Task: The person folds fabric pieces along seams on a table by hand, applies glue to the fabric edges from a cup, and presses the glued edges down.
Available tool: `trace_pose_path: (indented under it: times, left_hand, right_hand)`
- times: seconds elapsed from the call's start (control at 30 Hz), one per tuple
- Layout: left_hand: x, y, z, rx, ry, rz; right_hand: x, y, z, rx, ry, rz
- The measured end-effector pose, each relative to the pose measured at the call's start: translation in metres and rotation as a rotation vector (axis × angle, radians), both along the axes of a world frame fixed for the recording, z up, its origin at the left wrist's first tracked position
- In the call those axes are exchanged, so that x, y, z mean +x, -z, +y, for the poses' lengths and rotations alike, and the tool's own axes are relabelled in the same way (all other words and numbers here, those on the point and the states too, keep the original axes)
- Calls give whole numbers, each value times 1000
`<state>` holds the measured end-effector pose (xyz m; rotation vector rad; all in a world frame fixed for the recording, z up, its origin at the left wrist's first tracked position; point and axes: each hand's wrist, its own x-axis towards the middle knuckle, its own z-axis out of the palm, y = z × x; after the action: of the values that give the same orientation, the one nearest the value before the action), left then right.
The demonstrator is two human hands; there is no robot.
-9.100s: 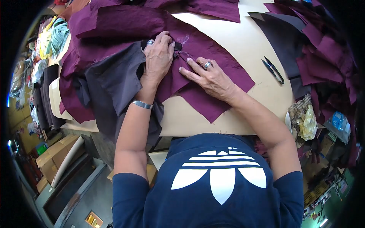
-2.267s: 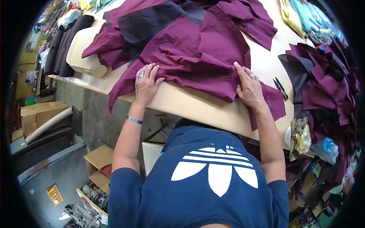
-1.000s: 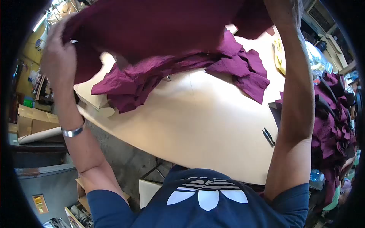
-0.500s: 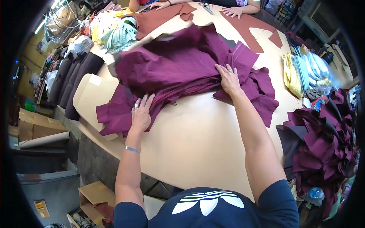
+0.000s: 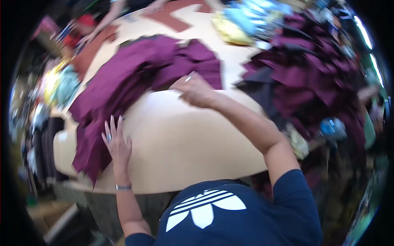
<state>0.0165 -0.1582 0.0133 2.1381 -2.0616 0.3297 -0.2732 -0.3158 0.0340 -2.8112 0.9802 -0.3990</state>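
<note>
A long heap of maroon cloth pieces point(image 5: 135, 69) lies in an arc across the pale tabletop point(image 5: 176, 151). My left hand point(image 5: 117, 141) is at the near left edge of this cloth, its fingers spread and the fingertips on or beside the maroon fabric. My right hand point(image 5: 193, 89) is over the table by the cloth's near edge, fingers curled into a loose fist. Nothing shows sticking out of it, though the curled fingertips are partly hidden and slightly blurred.
A tall pile of maroon and dark pieces point(image 5: 303, 69) stands at the right edge. Yellow bundles point(image 5: 230, 30) and blue bundles point(image 5: 254, 18) lie at the back. Brown cut pieces point(image 5: 176, 16) are on the far side, near another person's arm point(image 5: 108, 18). Dark rolls point(image 5: 53, 143) stand left.
My view has turned right. The maroon cloth now lies lower and flatter. My right hand has come off the cloth and curled, while my left hand has shifted to the cloth's near edge.
</note>
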Motion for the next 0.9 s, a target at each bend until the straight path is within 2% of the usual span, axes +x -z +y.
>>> trace_pose_path:
  times: [0.07,0.1,0.17,0.27,0.37,0.4,0.43,0.5,0.57,0.67,0.83,0.9]
  left_hand:
    - [-49,24,12,95,176,90]
    - [-78,31,21,170,242,127]
    - [-131,58,36,290,331,214]
    - [-193,80,58,175,431,143]
    - [-201,63,55,330,413,234]
    - [-201,65,55,302,418,221]
    - [-202,66,56,274,422,229]
    - [-203,67,59,228,418,241]
    - [-206,66,61,239,378,255]
    - [-219,73,66,233,270,270]
    - [-237,81,73,174,152,241]
    - [-237,79,73,180,136,247]
  right_hand:
    - [-47,4,36,6,-52,-49]
    - [-66,-8,53,81,-16,68]
    - [-112,-20,77,101,45,50]
    - [-182,-56,97,-176,225,7]
    - [-263,-96,92,-277,431,-175]
    - [-290,-111,91,-253,548,-168]
    - [-321,-117,83,-400,522,-177]
    - [-370,-137,74,-321,645,-296]
    - [-413,-154,58,-362,708,-364]
    - [-455,-182,28,-548,776,-306]
    - [-504,-198,-49,-634,920,-366]
    - [-489,-192,-72,-595,1027,-176]
